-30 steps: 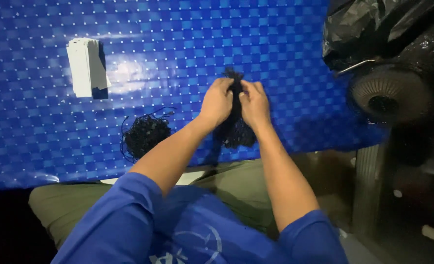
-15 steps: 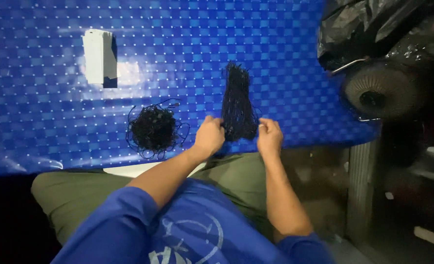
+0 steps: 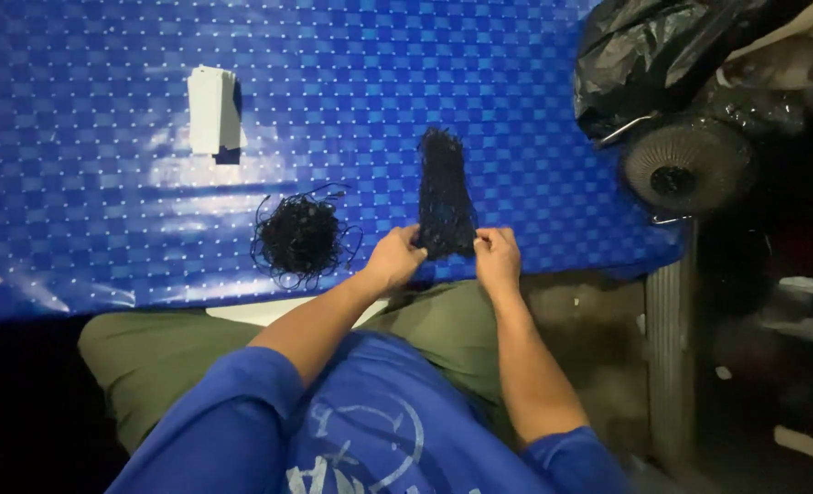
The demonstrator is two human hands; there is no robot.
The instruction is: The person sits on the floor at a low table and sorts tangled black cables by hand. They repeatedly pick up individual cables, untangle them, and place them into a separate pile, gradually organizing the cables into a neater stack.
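Both hands lowered, pinching black bundle [image 3: 445, 197]

The scene was dim, lit from above toward the upper left of the frame. Glare spread in pale streaks across the glossy blue checked table cover [image 3: 104, 174] around the white box [image 3: 212, 112], which cast a short dark shadow to its right. The lower left and right edges sank into near black, and detail throughout looked soft and grainy.
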